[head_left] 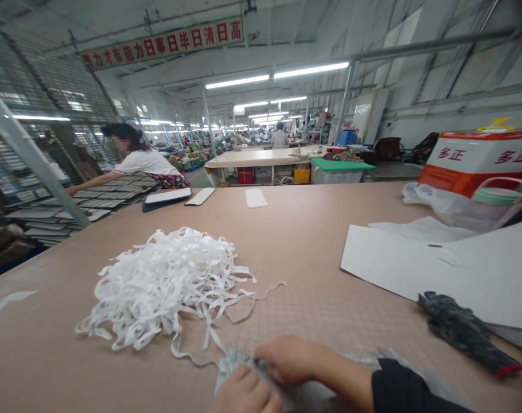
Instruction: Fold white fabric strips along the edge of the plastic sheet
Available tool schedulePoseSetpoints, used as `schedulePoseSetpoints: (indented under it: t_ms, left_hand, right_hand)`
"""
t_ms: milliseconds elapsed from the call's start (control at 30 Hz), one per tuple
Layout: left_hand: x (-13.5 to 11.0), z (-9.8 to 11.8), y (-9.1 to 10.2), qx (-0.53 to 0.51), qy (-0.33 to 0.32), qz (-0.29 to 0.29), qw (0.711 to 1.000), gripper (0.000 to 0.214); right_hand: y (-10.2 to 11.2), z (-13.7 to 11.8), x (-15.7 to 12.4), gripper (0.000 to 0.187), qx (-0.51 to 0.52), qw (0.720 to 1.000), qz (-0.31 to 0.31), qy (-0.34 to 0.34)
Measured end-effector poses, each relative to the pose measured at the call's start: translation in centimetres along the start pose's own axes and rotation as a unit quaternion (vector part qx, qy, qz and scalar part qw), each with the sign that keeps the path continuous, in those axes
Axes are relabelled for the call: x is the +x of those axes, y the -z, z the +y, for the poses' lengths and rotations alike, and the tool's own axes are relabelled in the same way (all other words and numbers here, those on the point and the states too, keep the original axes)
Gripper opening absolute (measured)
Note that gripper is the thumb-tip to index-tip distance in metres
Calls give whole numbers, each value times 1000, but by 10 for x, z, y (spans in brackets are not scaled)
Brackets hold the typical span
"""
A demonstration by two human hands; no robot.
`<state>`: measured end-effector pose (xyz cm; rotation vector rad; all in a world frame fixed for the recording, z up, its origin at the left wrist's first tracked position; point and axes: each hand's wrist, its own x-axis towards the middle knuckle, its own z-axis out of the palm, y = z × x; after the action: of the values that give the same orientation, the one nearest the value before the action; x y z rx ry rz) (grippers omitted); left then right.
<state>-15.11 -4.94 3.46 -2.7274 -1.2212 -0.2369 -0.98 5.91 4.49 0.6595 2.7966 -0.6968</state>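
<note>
At the bottom edge, my left hand (246,391) is closed on a light grey, gathered piece of material (233,360), either cloth or plastic; I cannot tell which. Just right of it my right hand (287,358) bends over the same material, its fingers curled onto the bunched edge. A big loose heap of white fabric strips (166,281) lies beyond and to the left of my hands. One strip trails from the heap to the grey piece. Crumpled clear plastic (398,367) shows behind my right forearm.
Grey cardboard (398,264) and a dark glove-like bundle (463,330) lie on the right of the brown table (304,241). Behind them stand a red-and-white box (471,155) and a plastic bag (441,203). A co-worker (149,158) reaches over stacked panels at left.
</note>
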Motion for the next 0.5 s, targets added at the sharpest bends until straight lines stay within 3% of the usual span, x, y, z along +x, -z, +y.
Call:
schedulePoseSetpoints:
  t_ms: [33,167,300,400,500]
  left_hand:
    - [3,-7,4,-1,33,7,999,8]
    - [14,-43,10,-23,178,0,984,34]
    - [18,-82,-7,32,258,-14,965,42]
    - [9,-109,-21,78,331,-33,940,47]
    - [-6,-128,-29,99,377,-74,918,47]
  right_hand:
    - [4,4,7,31,7,999,28,-26]
    - [11,26,37,36,4,972,180,-149]
    - [7,39,55,28,-41,963,203,-174]
    - [7,49,41,26,-62,963,206,-163]
    - [12,79,0,27,-90,962,200,-162]
